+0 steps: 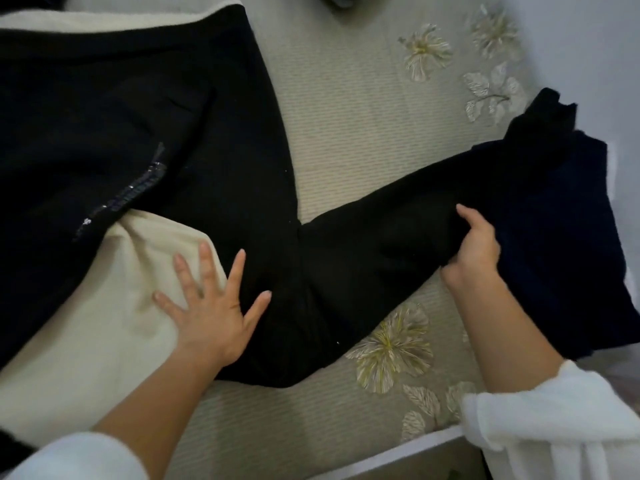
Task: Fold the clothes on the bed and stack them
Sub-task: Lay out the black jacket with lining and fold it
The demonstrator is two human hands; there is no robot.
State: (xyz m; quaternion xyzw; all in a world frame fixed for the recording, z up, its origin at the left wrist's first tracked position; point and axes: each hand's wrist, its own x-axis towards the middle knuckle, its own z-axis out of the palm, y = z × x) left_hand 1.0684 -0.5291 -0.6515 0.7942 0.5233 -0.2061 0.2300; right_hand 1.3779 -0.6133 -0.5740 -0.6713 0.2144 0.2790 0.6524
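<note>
A black zip-up jacket [138, 109] with a cream fleece lining [104, 323] lies spread over the left half of the bed. Its black sleeve [398, 216] stretches out to the right. My left hand [211, 306] presses flat with spread fingers where the lining meets the black shoulder. My right hand [474, 247] grips the sleeve from below, near its far end, thumb on top. A dark navy garment [568, 237] lies under the sleeve's cuff at the right.
The bed [346, 116] has a beige ribbed cover with embroidered flowers. Its near edge [398, 455] runs along the bottom right. A pale wall [595, 46] stands at the far right. Something dark [341, 0] lies at the top edge.
</note>
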